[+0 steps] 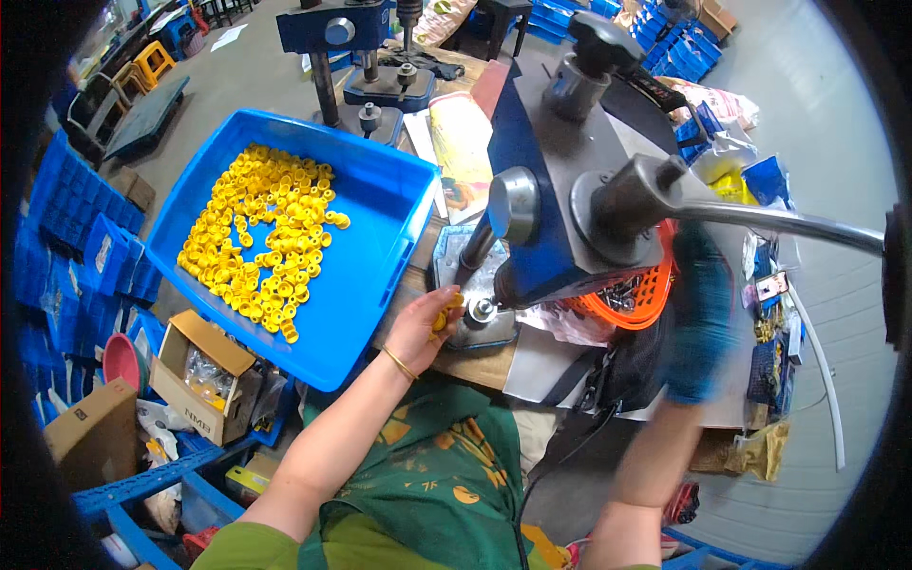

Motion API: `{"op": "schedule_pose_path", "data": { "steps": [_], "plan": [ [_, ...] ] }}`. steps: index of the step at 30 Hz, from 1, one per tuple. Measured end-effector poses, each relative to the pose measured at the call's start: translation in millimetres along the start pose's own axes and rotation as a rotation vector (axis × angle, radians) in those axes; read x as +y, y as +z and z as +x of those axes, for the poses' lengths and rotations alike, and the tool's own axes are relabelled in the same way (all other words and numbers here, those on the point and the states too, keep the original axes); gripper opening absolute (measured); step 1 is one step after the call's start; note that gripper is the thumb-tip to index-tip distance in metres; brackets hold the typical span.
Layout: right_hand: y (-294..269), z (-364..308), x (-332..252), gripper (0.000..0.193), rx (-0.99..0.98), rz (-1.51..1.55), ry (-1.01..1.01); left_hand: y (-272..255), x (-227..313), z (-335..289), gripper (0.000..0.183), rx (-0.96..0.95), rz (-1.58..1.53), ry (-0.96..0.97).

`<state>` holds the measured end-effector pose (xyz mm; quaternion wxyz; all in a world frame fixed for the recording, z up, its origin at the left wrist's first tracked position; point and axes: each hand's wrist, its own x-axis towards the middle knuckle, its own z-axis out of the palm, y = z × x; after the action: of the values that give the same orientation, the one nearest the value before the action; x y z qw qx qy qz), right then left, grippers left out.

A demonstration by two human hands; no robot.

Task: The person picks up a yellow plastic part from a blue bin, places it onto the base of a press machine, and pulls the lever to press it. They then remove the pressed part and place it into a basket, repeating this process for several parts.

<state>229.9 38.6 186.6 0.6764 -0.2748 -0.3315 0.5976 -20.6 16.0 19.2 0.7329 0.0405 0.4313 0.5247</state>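
My left hand (414,332) is closed around a few small yellow caps (441,322). It sits beside the round metal seat (484,309) on the base of a blue hand press (551,190). To the left, a blue plastic tray (380,157) holds a spread of the same yellow caps (252,223). My right hand (701,318) wears a teal glove and is smeared by motion, so its fingers cannot be made out. It is at the right side of an orange basket (635,312) of small metal parts, below the press's steel lever (788,221).
A second press (332,33) stands behind the tray. An open cardboard box (204,380) and stacked blue crates (81,266) are at the left. Bags and small boxes (774,294) lie along the right. The lever's dark end (895,275) reaches far right.
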Motion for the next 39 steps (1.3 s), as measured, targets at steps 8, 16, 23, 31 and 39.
{"op": "schedule_pose_path", "data": {
  "steps": [8,16,23,31,39],
  "plan": [
    [-65.8,-32.4,191.5,0.024,-0.505,-1.353,-0.111,3.4,-9.1,10.3,0.019,-0.030,0.475,0.132],
    [-67.8,-18.8,149.8,0.023,-0.334,-1.363,-0.058,10.9,-16.0,15.9,0.020,-0.190,1.192,0.840],
    [-46.5,-4.2,147.5,0.028,-0.587,-1.431,-0.189,-2.5,-8.3,10.0,0.025,-0.011,0.248,0.105],
    [-38.3,2.9,167.1,0.035,-0.651,-1.439,-0.033,-6.2,2.9,0.5,0.030,-0.176,-0.099,-0.030],
    [-64.9,-6.9,194.9,0.031,-0.463,-1.162,0.112,-10.9,2.6,-4.6,0.023,-0.187,0.009,0.014]
  ]
}}
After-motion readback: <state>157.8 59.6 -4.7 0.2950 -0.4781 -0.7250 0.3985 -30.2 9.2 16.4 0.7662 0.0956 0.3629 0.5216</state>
